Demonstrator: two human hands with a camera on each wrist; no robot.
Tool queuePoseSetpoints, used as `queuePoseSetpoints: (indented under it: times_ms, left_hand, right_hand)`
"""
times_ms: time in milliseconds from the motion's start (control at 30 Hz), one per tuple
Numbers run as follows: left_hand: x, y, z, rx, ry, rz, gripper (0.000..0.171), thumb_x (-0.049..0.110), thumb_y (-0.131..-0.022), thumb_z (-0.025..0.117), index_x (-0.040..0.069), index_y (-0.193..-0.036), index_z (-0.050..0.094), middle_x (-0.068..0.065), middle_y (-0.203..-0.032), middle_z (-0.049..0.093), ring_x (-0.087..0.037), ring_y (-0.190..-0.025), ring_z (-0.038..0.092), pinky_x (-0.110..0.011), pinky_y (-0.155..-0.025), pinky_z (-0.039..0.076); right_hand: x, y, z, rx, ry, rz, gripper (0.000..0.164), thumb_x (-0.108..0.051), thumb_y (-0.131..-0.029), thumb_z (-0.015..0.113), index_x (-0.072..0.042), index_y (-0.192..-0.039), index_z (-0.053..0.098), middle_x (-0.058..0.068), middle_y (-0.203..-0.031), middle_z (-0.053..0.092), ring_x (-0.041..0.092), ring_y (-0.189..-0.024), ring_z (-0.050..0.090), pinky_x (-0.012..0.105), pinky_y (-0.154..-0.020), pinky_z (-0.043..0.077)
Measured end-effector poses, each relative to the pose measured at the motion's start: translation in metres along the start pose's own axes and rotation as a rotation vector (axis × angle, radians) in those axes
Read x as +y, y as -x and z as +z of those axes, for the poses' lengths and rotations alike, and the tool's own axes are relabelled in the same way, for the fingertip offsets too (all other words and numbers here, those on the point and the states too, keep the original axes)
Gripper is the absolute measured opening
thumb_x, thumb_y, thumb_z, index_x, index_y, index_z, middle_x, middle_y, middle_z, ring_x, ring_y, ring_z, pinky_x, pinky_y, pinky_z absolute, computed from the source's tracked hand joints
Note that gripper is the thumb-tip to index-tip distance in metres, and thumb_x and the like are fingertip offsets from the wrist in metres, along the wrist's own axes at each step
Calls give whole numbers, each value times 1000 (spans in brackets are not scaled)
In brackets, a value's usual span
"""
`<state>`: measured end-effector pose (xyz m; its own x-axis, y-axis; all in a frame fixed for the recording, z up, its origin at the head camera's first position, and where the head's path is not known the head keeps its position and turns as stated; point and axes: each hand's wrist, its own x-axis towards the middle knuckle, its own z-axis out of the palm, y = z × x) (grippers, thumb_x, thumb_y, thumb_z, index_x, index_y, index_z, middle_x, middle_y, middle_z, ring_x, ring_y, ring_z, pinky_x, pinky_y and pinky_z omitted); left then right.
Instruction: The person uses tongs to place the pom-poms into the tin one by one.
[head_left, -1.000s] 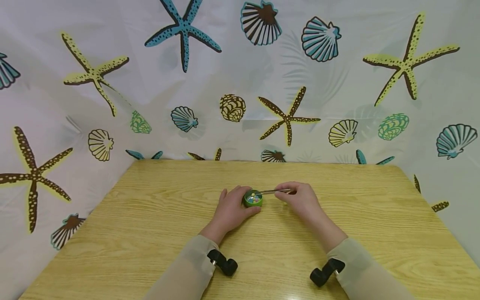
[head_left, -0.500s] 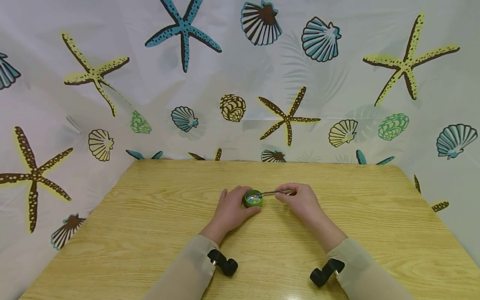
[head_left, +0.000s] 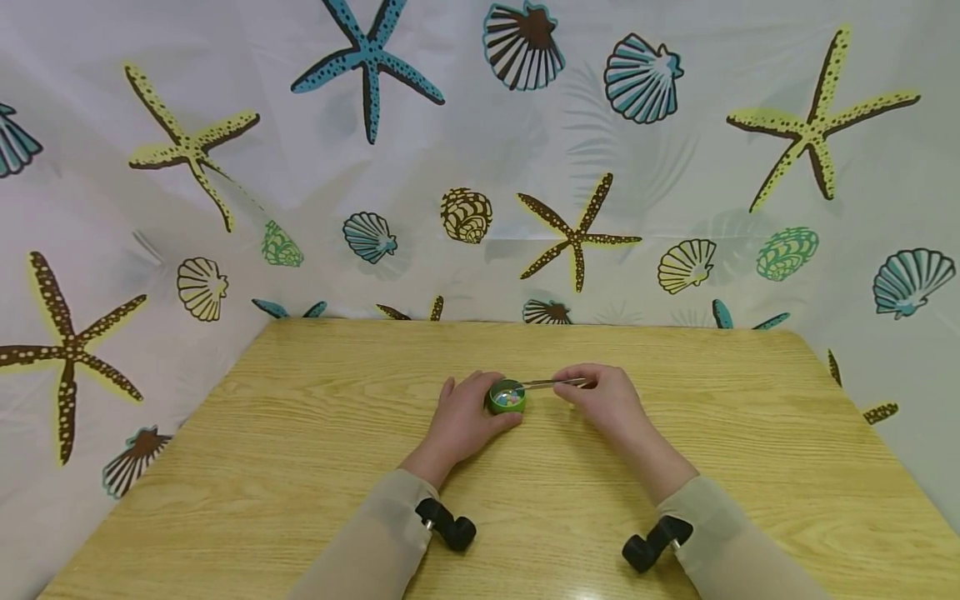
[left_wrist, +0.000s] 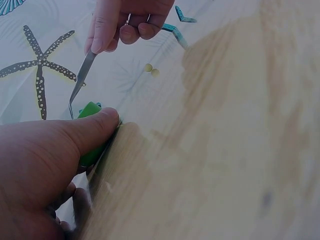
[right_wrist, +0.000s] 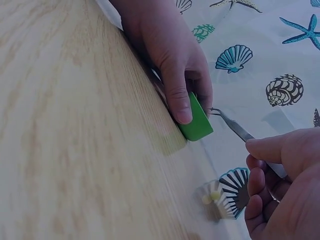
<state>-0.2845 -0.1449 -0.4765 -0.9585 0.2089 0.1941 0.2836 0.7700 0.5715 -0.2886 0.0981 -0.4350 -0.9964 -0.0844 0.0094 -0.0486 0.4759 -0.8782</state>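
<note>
A small green cup [head_left: 507, 399] stands on the table, with several little coloured beads [head_left: 508, 400] inside. My left hand [head_left: 463, 421] curls round its left side, thumb at the front. My right hand [head_left: 600, 398] pinches bent-tip metal tweezers [head_left: 542, 384], which reach left to the cup's rim. In the right wrist view the tweezers [right_wrist: 235, 127] have slightly parted tips beside the green cup [right_wrist: 197, 120], and no bead shows between them. Below the right hand, yellow beads [left_wrist: 151, 69] lie on the table in the left wrist view.
A wooden table [head_left: 337, 500] spreads around both hands. Behind it and along the sides hangs a white cloth [head_left: 480, 142] printed with starfish and shells. Black camera mounts [head_left: 447, 525] sit on both sleeves.
The tweezers' tips have dipped into the cup and risen slightly. A yellowish bead seen at the tips earlier no longer shows there. My right hand has shifted slightly right; my left stays put.
</note>
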Motion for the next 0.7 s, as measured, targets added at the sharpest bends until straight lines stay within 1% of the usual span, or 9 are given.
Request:
queuePoseSetpoints:
  times_ms: [233, 333, 533, 700]
  left_hand:
    - [-1, -2, 3, 6, -9, 10, 63, 39, -98, 87, 9, -149, 65, -14, -150, 66, -38, -155, 47, -68, -132, 12]
    - [0, -2, 3, 4, -7, 8, 64, 39, -98, 87, 8, -149, 64, -15, -151, 66, -39, -156, 46, -68, -132, 12]
    - [1, 0, 0, 8, -5, 2, 65, 39, -98, 88, 8, -150, 65, -15, -151, 65, -40, -156, 45, -67, -132, 13]
    - [0, 0, 0, 5, 0, -3, 66, 39, -98, 88, 8, -150, 64, -15, -152, 65, -39, -156, 45, -67, -132, 12]
  right_hand:
    - [4, 0, -9, 14, -4, -15, 17, -22, -104, 81, -14, -118, 86, 8, -113, 76, 25, -94, 62, 34, -77, 48]
    - [6, 0, -15, 14, -1, -14, 18, -22, -104, 80, -14, -120, 86, 9, -116, 77, 25, -95, 62, 34, -77, 48]
    - [12, 1, -28, 5, -40, 6, 23, -24, -106, 79, -14, -125, 84, 10, -126, 74, 26, -101, 62, 35, -80, 50]
    - [17, 4, -37, 11, -52, 13, 24, -24, -106, 79, -13, -126, 84, 10, -124, 73, 26, -98, 59, 34, -77, 48]
